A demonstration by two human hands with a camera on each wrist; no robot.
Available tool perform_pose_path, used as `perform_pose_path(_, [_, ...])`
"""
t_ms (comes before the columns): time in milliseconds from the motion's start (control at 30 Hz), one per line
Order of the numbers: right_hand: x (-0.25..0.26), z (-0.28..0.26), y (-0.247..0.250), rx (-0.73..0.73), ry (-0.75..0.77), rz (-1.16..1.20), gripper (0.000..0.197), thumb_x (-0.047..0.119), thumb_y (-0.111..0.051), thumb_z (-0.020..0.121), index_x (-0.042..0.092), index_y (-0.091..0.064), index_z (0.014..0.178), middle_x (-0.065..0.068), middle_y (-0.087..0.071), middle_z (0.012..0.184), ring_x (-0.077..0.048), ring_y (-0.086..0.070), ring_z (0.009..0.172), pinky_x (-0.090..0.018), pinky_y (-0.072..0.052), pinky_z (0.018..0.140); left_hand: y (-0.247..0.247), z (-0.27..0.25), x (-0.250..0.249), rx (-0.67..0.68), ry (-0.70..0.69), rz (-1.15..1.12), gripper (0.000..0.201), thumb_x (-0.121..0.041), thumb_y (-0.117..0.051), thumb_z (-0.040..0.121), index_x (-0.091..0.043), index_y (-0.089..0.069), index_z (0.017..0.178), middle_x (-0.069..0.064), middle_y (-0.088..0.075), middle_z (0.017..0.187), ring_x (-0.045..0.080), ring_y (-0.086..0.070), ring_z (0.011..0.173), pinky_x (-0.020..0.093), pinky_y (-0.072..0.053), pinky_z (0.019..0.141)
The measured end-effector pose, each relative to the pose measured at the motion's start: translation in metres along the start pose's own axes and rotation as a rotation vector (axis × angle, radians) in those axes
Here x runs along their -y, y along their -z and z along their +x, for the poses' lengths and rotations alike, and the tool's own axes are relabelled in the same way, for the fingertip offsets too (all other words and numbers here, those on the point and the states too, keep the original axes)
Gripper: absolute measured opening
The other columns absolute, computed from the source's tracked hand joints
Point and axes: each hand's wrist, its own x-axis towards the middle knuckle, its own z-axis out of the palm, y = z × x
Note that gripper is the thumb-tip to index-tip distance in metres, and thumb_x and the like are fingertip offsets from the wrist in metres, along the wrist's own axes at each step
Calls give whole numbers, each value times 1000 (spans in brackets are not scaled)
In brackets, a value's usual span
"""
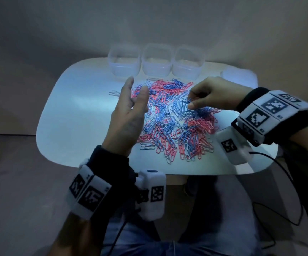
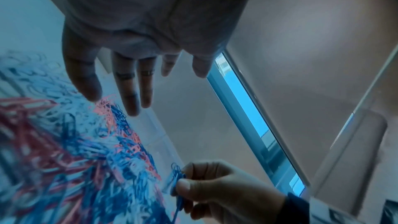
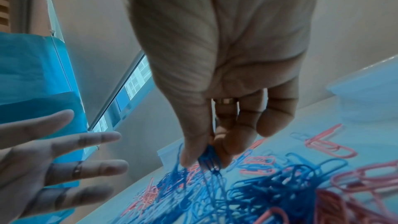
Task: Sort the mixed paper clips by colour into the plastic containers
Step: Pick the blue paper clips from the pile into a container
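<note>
A heap of mixed paper clips (image 1: 175, 119), pink, blue and white, covers the middle of the white table (image 1: 75, 108). Three clear plastic containers (image 1: 157, 61) stand in a row behind the heap. My right hand (image 1: 190, 103) pinches a small bunch of blue clips (image 3: 208, 157) between thumb and fingers, just above the heap's right side; the same blue clips (image 2: 176, 175) show in the left wrist view. My left hand (image 1: 136, 89) hovers over the heap's left edge with fingers straight and spread, holding nothing.
A pale lid-like object (image 1: 238, 76) lies at the table's back right. The left part of the table surface is bare. Cables (image 1: 278, 182) hang off the right front edge. My knees (image 1: 149, 237) sit below the table's near edge.
</note>
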Motion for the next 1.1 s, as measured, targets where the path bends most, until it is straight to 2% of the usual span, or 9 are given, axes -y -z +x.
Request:
perform_pose_path(200, [3, -7, 0, -76, -27, 179, 18, 18, -64, 86, 9, -59, 71, 5, -54, 59, 7, -47, 45, -3, -33, 48, -12, 11, 0, 48, 149, -375, 23, -40, -35, 98, -28, -53, 106, -5, -64, 99, 10, -60, 89, 28, -42, 71])
perform_pose_path(367, [31, -11, -1, -132, 76, 194, 21, 19, -64, 85, -1, -66, 83, 5, -55, 59, 4, -46, 48, -10, -34, 52, -38, 18, 3, 182, 343, -903, 51, -55, -24, 95, -18, -53, 115, 2, -61, 105, 13, -60, 93, 31, -46, 83])
perform_pose_path(467, [56, -11, -2, -113, 160, 11, 23, 21, -65, 84, 1, -70, 91, -6, -67, 71, -2, -61, 68, -12, -38, 59, -48, 21, -1, 337, 437, -1248, 63, -55, -26, 95, -1, -56, 108, 12, -67, 84, 19, -68, 69, 27, -58, 60])
perform_pose_path(533, [58, -16, 4, -189, 187, 26, 23, 23, -65, 84, 3, -71, 95, -12, -71, 82, -17, -64, 79, -15, -40, 62, -51, 24, 4, 342, 437, -1378, 58, -44, -25, 99, 3, -59, 93, 17, -69, 76, 24, -70, 65, 34, -59, 61])
perform_pose_path(633, [34, -27, 18, -377, 100, 317, 14, 19, -63, 85, 9, -68, 93, -9, -67, 77, -16, -61, 70, -14, -43, 56, -49, 31, 18, 361, 376, -1446, 64, -36, -22, 100, 4, -70, 86, 20, -70, 91, 27, -71, 85, 40, -56, 69])
perform_pose_path(700, [11, -30, 16, -402, 4, 238, 15, 18, -65, 84, 7, -69, 93, -6, -65, 73, -14, -58, 66, -14, -41, 58, -46, 34, 25, 358, 352, -1445, 63, -38, -22, 99, 0, -72, 90, 17, -69, 102, 26, -69, 94, 42, -55, 74])
perform_pose_path(833, [-8, -23, -7, -130, -54, -291, 36, 25, -70, 79, 15, -65, 114, -7, -63, 110, -22, -59, 98, -31, -46, 82, -48, 37, 33, 368, 347, -1410, 58, -45, -20, 97, -10, -66, 104, 13, -66, 111, 21, -58, 112, 43, -53, 79])
perform_pose_path(900, [-6, -17, -12, -56, -16, -451, 37, 28, -66, 82, 22, -61, 118, -3, -57, 121, -23, -52, 112, -31, -44, 82, -47, 37, 32, 368, 337, -1396, 53, -44, -18, 97, -12, -59, 110, 10, -65, 116, 16, -50, 118, 42, -53, 79])
perform_pose_path(1100, [-11, -6, -8, -44, -33, -357, 27, 24, -71, 78, 18, -65, 103, -3, -64, 103, -24, -58, 99, -38, -49, 82, -44, 38, 32, 345, 308, -1425, 48, -37, -19, 98, -11, -57, 113, 11, -64, 115, 14, -52, 115, 40, -53, 80])
